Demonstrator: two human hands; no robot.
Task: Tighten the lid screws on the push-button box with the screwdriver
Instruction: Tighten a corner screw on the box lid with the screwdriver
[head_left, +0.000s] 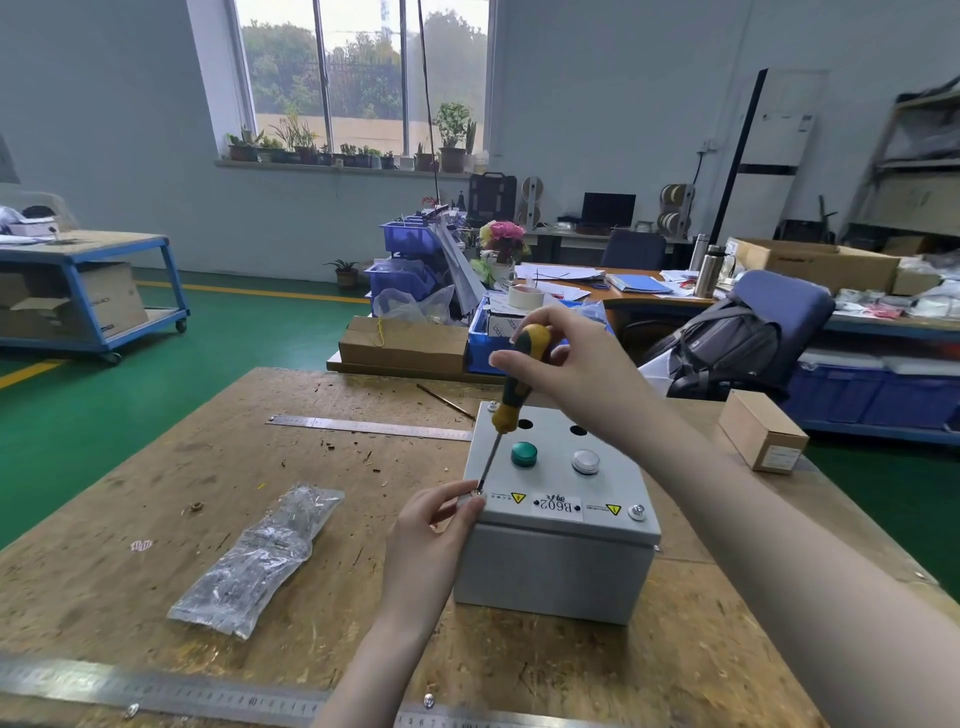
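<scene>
A grey metal push-button box (558, 561) stands on the wooden workbench, its lid carrying a green button (523, 453), a clear button (586, 460) and two empty holes. My right hand (576, 364) grips the yellow-and-black handle of a screwdriver (517, 384); the shaft slants down to the lid's near-left corner. There my left hand (434, 525) pinches the corner screw (478, 491) at the tip with thumb and forefinger. Another screw (637, 512) sits in the near-right corner, and one shows at the far-left corner (492, 405).
A clear plastic bag of parts (260, 558) lies left of the box. One steel ruler (363, 427) lies behind, another (208, 699) along the front edge with loose screws (428, 701). A small cardboard box (763, 437) sits at the right, crates and cartons beyond.
</scene>
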